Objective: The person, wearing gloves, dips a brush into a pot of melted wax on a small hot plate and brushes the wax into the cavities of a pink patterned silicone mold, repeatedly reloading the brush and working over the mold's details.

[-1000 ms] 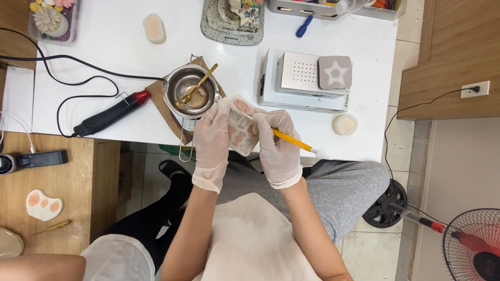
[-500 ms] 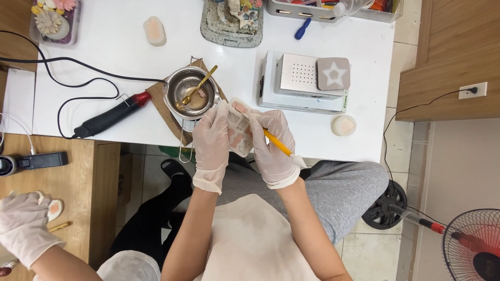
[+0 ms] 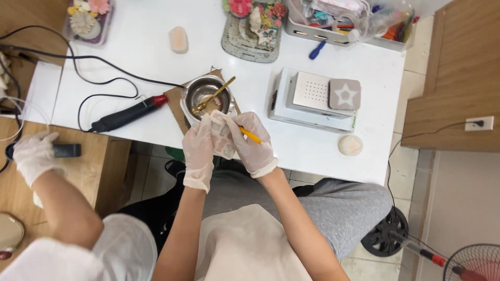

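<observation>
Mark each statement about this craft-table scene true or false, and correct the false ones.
1. Both of the person's hands wear pale gloves. True: the left hand and the right hand are gloved.
2. The right hand holds a blue pen. False: it holds a yellow stick; the blue-handled tool lies apart on the table.
3. A gold spoon rests in the small metal pot. True.
4. The grey star mould lies on the floor. False: it sits on the white box device on the white table.
5. The hands hold a pale mould piece between them. True.
6. The other person's gloved hand touches the metal pot. False: it is on the wooden side table, at a black device.
</observation>
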